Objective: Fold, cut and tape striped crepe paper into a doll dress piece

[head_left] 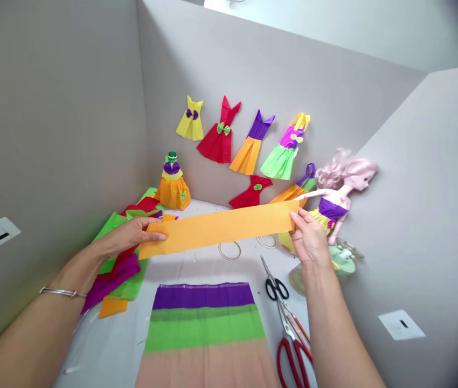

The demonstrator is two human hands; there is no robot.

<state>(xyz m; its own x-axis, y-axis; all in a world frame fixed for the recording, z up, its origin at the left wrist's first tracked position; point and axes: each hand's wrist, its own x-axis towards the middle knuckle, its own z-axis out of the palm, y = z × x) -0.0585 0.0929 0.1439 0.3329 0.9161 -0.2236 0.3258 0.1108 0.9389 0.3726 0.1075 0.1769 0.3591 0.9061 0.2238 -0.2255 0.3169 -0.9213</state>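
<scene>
A long orange fabric strip (224, 223) is stretched between my two hands above the table. My left hand (142, 233) pinches its left end, thumb on the near face. My right hand (306, 231) grips the right end, which sits slightly higher. Below the strip lies a layered piece (207, 328) with purple, green and peach bands; its lower part runs out of view. To its right are black-handled scissors (276, 288) and larger red-handled scissors (293, 355), partly overlapping.
Coloured fabric scraps (119, 269) are heaped at the left. Small dresses (219, 134) hang on the grey back wall. A dressed doll (338, 199) leans at the right, above a green dispenser (342, 261). Gold rings (229, 250) lie behind the strip. A clothed bottle (172, 186) stands at the back.
</scene>
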